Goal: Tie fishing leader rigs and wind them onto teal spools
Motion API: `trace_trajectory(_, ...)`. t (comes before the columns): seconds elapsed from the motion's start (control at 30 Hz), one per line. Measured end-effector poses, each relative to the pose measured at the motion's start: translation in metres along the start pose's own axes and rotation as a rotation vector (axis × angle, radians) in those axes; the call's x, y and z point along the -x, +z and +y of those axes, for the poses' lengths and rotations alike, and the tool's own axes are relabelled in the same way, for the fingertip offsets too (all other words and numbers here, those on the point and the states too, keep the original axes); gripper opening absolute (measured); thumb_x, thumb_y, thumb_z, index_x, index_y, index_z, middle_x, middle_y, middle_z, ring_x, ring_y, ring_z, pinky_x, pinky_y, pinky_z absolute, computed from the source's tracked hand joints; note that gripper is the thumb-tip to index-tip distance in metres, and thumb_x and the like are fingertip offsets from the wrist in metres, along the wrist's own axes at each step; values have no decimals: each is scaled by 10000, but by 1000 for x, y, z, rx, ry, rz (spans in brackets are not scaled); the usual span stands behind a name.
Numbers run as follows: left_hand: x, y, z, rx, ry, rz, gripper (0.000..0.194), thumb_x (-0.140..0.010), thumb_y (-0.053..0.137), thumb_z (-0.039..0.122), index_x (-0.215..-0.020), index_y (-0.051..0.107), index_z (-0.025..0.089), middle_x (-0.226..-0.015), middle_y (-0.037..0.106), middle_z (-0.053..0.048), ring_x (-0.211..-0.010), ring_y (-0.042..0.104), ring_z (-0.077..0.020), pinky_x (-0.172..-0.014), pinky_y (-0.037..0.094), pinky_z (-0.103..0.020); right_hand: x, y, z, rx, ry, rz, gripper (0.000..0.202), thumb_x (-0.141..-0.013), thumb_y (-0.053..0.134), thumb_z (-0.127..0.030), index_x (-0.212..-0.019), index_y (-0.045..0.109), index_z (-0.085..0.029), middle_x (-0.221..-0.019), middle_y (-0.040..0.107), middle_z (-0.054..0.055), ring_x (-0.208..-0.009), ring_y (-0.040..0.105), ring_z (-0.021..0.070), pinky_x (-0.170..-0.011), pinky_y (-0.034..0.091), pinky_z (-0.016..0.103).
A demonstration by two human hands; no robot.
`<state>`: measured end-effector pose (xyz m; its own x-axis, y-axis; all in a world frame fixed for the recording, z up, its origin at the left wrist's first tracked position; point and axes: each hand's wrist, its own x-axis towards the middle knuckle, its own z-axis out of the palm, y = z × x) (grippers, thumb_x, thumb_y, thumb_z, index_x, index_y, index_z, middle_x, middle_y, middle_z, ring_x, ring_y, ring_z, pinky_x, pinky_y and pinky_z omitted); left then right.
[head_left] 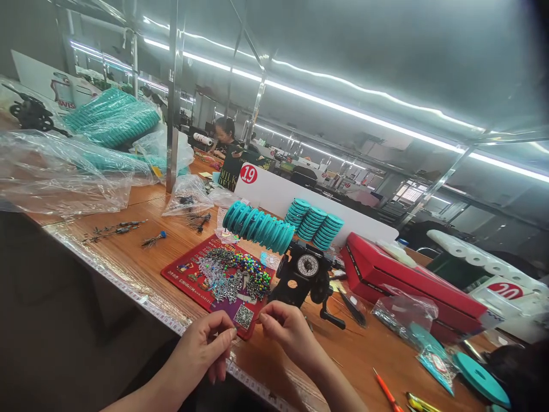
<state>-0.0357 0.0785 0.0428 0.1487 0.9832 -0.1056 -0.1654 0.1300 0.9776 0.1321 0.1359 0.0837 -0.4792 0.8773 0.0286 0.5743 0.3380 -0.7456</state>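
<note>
My left hand (210,345) is over the front edge of the wooden table, thumb and forefinger pinched together. Close by on the right, my right hand (285,327) is also pinched, near the corner of a red mat (182,264). Whatever lies between the fingertips of either hand is too small to make out. Colourful beads (257,273) and silvery metal pieces (229,288) are heaped on the mat. Behind them, a row of turquoise spools (257,228) extends from a black device with a dial (307,265) and a crank.
A red box (412,280) lies to the right, with turquoise discs (480,377) and an orange-red tool (386,389) nearer. Stacked spools (311,222) stand behind. Bagged spools (114,117) and a metal post (172,103) are at left. A person (225,137) sits farther back.
</note>
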Motion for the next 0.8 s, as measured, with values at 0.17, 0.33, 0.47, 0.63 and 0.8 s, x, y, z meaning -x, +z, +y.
trace_trajectory(0.17, -1, 0, -4, -10, -10, -11, 228, -764, 478, 379, -686, 472, 165, -491, 447, 80, -363, 486, -68, -344, 318, -157, 3, -3, 1, -52, -5, -15, 206, -796, 441, -245, -751, 614, -143, -601, 574, -3, -572, 495, 103, -530, 360, 199)
trace_trajectory(0.33, 1, 1, -6, -48, -6, -13, 195, -762, 473, 347, -679, 466, 170, -483, 436, 82, -372, 487, -71, -345, 326, -154, 9, -6, 3, -5, -23, 9, 170, -787, 470, -220, -803, 633, -175, -706, 614, 4, -657, 524, 120, -575, 371, 209)
trace_trajectory(0.47, 4, 3, -8, -107, 1, -20, 169, -742, 486, 325, -667, 469, 174, -454, 413, 89, -354, 473, -74, -342, 331, -157, 16, -9, -3, 124, -106, 24, 171, -770, 490, -178, -810, 652, -211, -779, 612, 5, -700, 529, 120, -577, 368, 205)
trace_trajectory(0.63, 10, 5, -10, -149, -7, -17, 159, -746, 472, 301, -657, 483, 170, -435, 420, 82, -345, 456, -69, -358, 345, -164, 29, -7, -9, 253, -156, -10, 225, -697, 529, -124, -836, 652, -251, -772, 613, -12, -719, 534, 123, -612, 362, 206)
trace_trajectory(0.8, 18, 8, -15, -112, -46, -45, 155, -736, 470, 299, -645, 465, 174, -480, 423, 76, -353, 467, -72, -345, 343, -165, 39, 0, -2, 201, -57, -37, 206, -699, 521, -138, -839, 638, -234, -721, 616, -27, -632, 529, 96, -561, 341, 182)
